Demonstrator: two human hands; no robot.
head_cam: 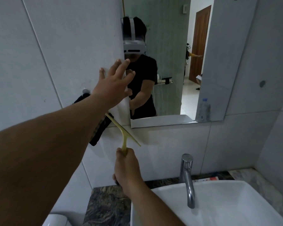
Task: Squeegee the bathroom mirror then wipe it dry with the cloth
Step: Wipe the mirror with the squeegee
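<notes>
The frameless mirror (170, 62) hangs on the tiled wall above the sink. My left hand (113, 84) is spread flat against the wall at the mirror's left edge, fingers apart and holding nothing. Below it, my right hand (126, 168) grips the handle of a yellow squeegee (123, 132), whose blade lies slanted on the tiles just under the mirror's lower left corner. A dark cloth (99, 128) hangs from a wall hook (85, 91) behind my left forearm, partly hidden by it.
A white basin (219, 209) with a chrome tap (187, 176) sits on a dark marble counter (104, 206) at lower right. A tube (207, 179) lies behind the basin. A toilet cistern (57, 221) shows at the bottom. The mirror reflects a person and a plastic bottle.
</notes>
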